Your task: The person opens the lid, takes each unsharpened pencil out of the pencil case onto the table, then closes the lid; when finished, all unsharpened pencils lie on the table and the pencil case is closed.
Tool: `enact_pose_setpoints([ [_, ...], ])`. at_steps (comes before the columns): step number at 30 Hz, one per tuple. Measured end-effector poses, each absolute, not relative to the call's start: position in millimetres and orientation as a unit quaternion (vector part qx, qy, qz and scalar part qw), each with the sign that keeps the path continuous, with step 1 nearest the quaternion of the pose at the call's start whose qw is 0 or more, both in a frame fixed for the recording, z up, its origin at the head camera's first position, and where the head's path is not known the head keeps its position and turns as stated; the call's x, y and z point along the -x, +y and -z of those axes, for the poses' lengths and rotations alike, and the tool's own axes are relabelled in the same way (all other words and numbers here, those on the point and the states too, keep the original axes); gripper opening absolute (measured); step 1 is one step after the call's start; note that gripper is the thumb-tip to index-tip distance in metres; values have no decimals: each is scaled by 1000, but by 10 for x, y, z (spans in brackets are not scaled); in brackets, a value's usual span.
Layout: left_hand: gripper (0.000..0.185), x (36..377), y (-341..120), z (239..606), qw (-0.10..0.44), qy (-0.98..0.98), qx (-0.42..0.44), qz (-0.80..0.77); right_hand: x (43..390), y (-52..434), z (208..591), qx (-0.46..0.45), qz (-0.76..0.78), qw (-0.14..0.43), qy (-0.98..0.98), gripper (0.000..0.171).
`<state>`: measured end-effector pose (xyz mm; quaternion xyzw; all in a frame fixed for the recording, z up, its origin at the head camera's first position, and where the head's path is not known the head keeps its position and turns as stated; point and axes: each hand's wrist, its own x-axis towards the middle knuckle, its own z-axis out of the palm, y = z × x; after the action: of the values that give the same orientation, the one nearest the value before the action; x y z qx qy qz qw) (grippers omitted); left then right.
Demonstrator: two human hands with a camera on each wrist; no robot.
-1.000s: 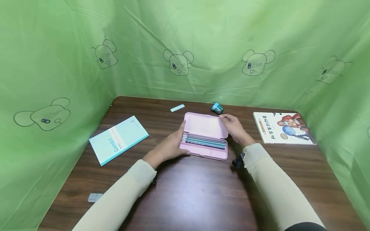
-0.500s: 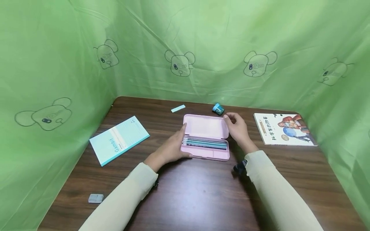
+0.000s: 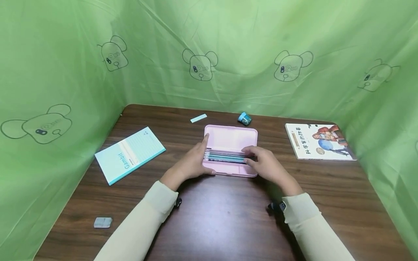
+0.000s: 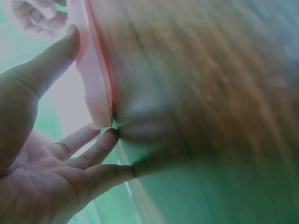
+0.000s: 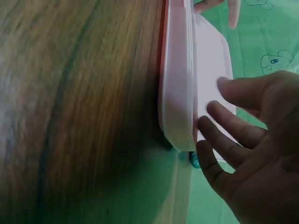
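A pink pencil case lies with its lid raised on the table. Several pencils, dark and teal, lie side by side in its rear compartment. My left hand grips the case's left end, thumb along the front edge and fingers at the side and lid. Over the right end of the pencils is my right hand, thumb and index finger lowered toward them. In the right wrist view, the right hand's fingers are loosely bent and spread beside the case, with a gap between thumb and index finger.
A light blue notebook lies at left and a grey eraser-like block at front left. Behind the case are a pale blue strip and a small teal container. A picture book lies at right. Green cloth surrounds the table.
My right hand has left the lid's upper right corner and come down and inward over the pencils. My left hand stays on the case. The head view has shifted slightly.
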<state>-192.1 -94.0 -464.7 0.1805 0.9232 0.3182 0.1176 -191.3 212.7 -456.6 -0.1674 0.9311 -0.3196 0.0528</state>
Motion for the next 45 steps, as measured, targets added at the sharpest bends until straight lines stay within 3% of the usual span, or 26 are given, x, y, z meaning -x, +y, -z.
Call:
enact_pose_setpoints([
  [14,148,1886,-863,4572,120,923,-172,-322,1917,2112,4519,194,259,100,941,39],
  [27,147,1913,-864,4556,122,925,-177,-314,1981,2133,4525,202,266,119,935,36],
  [38,146,1935,-893,4586,123,925,-175,-314,2022,2227,4493,210,308,85,924,34],
  [45,146,1962,-908,4616,127,924,-173,-317,2065,2691,4283,150,364,39,918,33],
])
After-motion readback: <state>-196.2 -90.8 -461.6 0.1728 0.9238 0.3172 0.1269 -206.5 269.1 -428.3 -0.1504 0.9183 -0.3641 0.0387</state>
